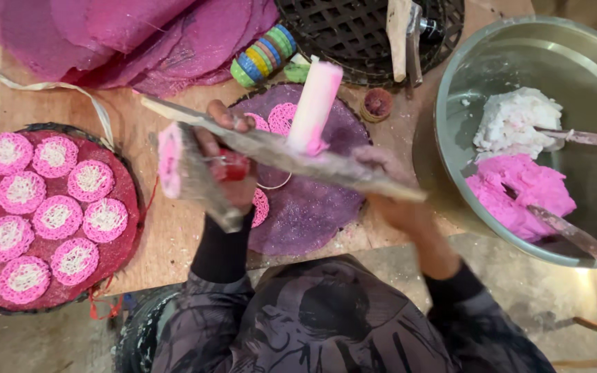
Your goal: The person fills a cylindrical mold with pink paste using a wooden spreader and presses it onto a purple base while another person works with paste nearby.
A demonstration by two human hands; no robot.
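The left hand [224, 162] is closed in a grip around a press tool [195, 176], a grey, blurred piece whose near end is coated in pink paste, with a red part showing under the fingers. The right hand [388, 183] is closed around one end of a long flat wooden lever [278, 152] that runs slantwise across both hands. A pale pink cylinder [316, 107] stands tilted just above the lever.

Beneath the hands, a round purple mat [312, 207] lies on the wooden bench [167, 235], with pink lacy rounds [281, 117] partly hidden on it.

To the left, a round tray [115, 259] holds many pink-and-white lacy discs [57, 215] set close together. Above it lies a heap of magenta sheets [126, 34], with a stack of coloured rings [264, 55] beside them.

To the right, a large metal bowl [589, 62] holds a white lump of dough [516, 121] and a pink lump of dough [519, 193], each with a utensil stuck in it.
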